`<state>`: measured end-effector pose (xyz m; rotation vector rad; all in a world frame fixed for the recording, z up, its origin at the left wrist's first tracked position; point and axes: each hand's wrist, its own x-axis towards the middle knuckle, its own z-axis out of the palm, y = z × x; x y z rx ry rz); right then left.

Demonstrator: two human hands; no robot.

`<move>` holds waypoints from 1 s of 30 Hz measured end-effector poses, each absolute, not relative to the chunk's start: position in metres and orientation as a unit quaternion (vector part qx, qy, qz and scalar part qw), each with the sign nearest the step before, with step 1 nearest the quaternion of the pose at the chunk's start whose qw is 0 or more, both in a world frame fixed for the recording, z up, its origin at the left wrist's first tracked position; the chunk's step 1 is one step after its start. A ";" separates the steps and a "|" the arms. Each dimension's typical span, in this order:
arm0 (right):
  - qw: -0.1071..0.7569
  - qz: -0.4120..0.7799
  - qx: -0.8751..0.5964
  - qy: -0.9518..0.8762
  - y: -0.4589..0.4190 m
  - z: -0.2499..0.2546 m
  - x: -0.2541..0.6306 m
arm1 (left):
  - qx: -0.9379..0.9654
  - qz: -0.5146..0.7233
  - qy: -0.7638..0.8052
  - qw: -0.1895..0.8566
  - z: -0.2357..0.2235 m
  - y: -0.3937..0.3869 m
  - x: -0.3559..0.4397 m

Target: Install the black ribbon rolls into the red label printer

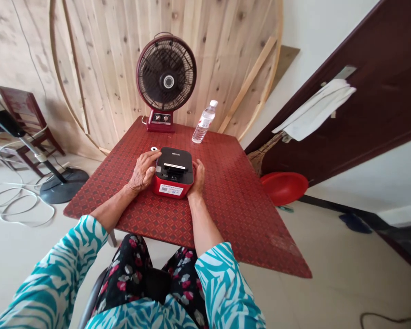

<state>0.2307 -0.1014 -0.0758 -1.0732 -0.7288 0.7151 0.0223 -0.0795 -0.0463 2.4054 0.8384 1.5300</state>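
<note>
A red and black receipt printer point(175, 157) sits on the red patterned table point(226, 205), with a strip of white paper at the slot in its black top and a white label on its red front. My left hand point(144, 171) holds its left side, fingertips reaching the top edge. Against the right side, my right hand point(197, 178) is wrapped, its fingers partly hidden behind the printer. A small white paper roll point(154, 149) stands just beyond my left fingers, partly covered by them.
At the table's back stand a dark red fan point(167, 82) and a clear water bottle point(204, 122). On the left are a floor fan's base point(63, 185), loose cable and a wooden chair point(23, 119). A red basin point(284, 187) lies beyond the right edge; a white towel point(315, 107) hangs there.
</note>
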 end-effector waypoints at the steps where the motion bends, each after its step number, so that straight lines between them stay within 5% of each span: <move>1: 0.742 0.331 -0.496 -0.307 -0.101 -0.078 0.230 | 0.798 0.523 0.288 0.083 -0.046 -0.080 0.021; 6: 0.733 0.316 -0.519 -0.307 -0.101 -0.084 0.228 | 0.764 0.530 0.347 0.125 -0.042 -0.081 0.017; 17: 0.727 0.308 -0.522 -0.321 -0.102 -0.085 0.230 | 0.613 0.442 0.314 0.574 -0.024 -0.090 0.021; 30: 0.752 0.342 -0.485 -0.289 -0.098 -0.092 0.232 | 0.521 0.382 0.334 0.687 -0.021 -0.088 0.023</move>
